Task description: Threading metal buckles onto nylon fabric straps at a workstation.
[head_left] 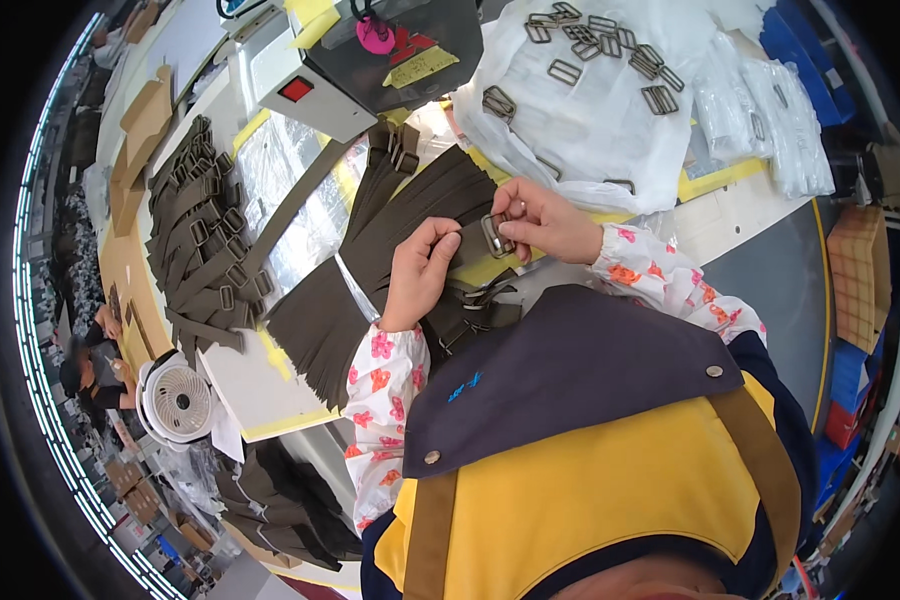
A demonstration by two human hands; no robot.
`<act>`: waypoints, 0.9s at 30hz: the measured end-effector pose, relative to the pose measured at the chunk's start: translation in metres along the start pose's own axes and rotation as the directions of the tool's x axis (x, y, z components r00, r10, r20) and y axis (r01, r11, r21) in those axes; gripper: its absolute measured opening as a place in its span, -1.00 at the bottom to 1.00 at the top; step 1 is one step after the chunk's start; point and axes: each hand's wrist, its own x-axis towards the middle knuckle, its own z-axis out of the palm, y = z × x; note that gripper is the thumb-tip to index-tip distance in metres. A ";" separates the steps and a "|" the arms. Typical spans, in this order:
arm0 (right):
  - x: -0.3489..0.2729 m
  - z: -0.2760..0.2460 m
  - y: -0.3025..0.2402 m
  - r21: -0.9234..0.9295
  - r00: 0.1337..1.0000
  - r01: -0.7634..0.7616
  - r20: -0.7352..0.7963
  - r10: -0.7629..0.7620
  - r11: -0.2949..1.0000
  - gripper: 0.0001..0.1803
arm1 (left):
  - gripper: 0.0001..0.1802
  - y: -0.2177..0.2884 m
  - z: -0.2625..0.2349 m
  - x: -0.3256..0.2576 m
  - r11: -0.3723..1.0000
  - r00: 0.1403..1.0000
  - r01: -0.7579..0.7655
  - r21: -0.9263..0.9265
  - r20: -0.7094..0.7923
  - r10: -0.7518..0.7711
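Thumb and fingers of my left hand (422, 272) pinch a dark olive webbing strap (474, 246). My right hand (552, 222) grips a metal slide buckle (491, 236) at that strap's end, just right of my left hand. Whether the webbing passes through the buckle's bars is too small to tell. Under my hands lies a thick bundle of cut straps (335, 318), bound with a white tie (356, 284). More dark webbing with buckles (470, 312) lies close to my apron, below the hands.
Several loose slide buckles (564, 71) lie on white plastic sheeting (530, 110) at the far right. Straps fitted with buckles (202, 235) are heaped on the left. A machine (395, 60) stands at the back. A small white fan (178, 400) sits by the table's left edge; another person (100, 365) is beyond.
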 end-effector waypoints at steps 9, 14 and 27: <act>0.022 0.024 0.019 0.073 0.990 -0.134 -0.042 0.137 0.988 -0.74 | -0.90 0.005 0.011 0.000 0.970 0.981 0.002 -0.244 -0.190 -0.050; 0.024 0.022 0.019 -0.129 0.990 -0.118 -0.093 0.107 0.985 -0.88 | -0.80 0.020 0.002 -0.004 0.810 0.927 -0.335 0.481 0.014 0.375; 0.045 0.047 0.048 -0.033 0.967 -0.251 -0.054 0.249 0.967 -0.85 | -0.87 0.011 -0.031 -0.030 0.921 0.998 0.048 0.386 -0.045 -0.034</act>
